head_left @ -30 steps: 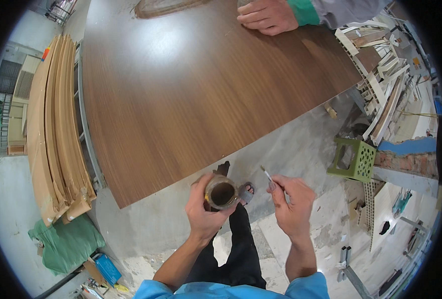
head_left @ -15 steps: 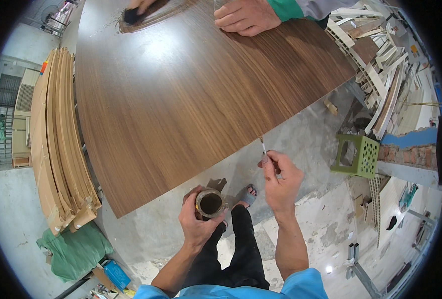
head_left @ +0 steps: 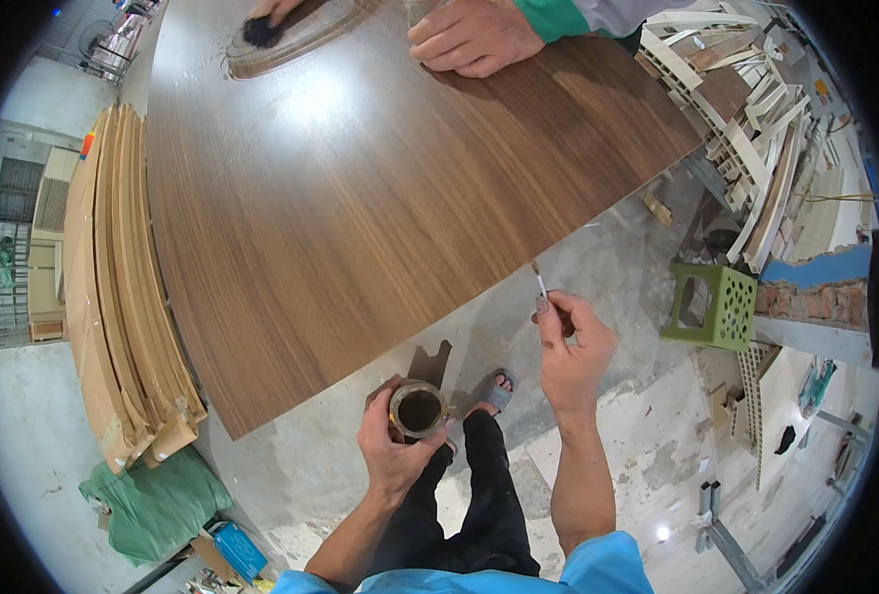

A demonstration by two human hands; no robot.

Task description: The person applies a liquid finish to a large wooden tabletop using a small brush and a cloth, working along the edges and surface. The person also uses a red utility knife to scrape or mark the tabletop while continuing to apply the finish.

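Observation:
My left hand (head_left: 392, 445) is wrapped round a small open jar (head_left: 420, 408) with dark contents, held below the near edge of a brown wood-grain board (head_left: 360, 228). In my right hand (head_left: 576, 346), thumb and fingers pinch a thin paintbrush (head_left: 539, 279) with a white handle. Its dark tip points up at the board's edge; whether it touches, I cannot tell. Across the board, a co-worker's hand (head_left: 474, 38) with a green cuff rests on the surface. Another hand (head_left: 281, 10) at the top presses a black brush (head_left: 259, 33) on a wet, smeared patch.
Tall cardboard-wrapped panels (head_left: 112, 287) lean at the left, above a green sheet (head_left: 157, 500) and a blue box (head_left: 236, 549). A green plastic stool (head_left: 731, 305) stands right of my right hand. Scrap strips (head_left: 746, 148) are heaped at the far right.
My right hand has shifted slightly right with the paintbrush, following the board's edge. The jar stays nearly in place. At the top, the black brush has moved a little.

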